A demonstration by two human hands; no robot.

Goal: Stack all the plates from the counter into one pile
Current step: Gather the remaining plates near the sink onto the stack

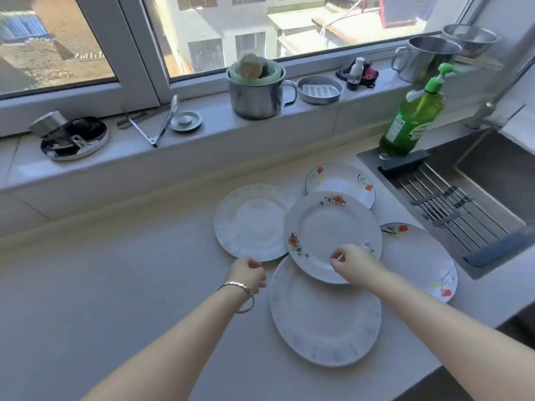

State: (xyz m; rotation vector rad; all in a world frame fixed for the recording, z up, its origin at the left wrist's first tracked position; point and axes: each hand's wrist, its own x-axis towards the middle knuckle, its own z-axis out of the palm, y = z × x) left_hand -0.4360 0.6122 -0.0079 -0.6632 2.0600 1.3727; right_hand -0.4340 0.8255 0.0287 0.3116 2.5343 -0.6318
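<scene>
Left hand (251, 272), bracelet (241, 293) on wrist: fingers curled loosely, holding nothing, hovering at near rim of pale blue-patterned plate (251, 222), which lies flat on counter (115, 285) at far left of the group. Next right: large pale plate (325, 316) nearest the viewer, partly under the orange-flower plate (330, 230) at centre, which overlaps its neighbours and sits slightly tilted on them. Right hand (354, 266): fingers bent at that plate's near rim, apparently pinching the edge, though contact w/ underside can't be told. Behind: a red-flower plate (343, 180) partly covered; far right: second red-flower plate (421, 256) close to sink (492, 180) edge w/ drying rack (451, 209). No pile formed yet; five plates spread out. Risks (judgement): a rim-only pinch may let the centre plate slip & strike the plates beneath, chipping them; dragging it could nudge the right-hand plate toward the sink; unequal plate sizes may make an unsteady pile if big ones go on top.
</scene>
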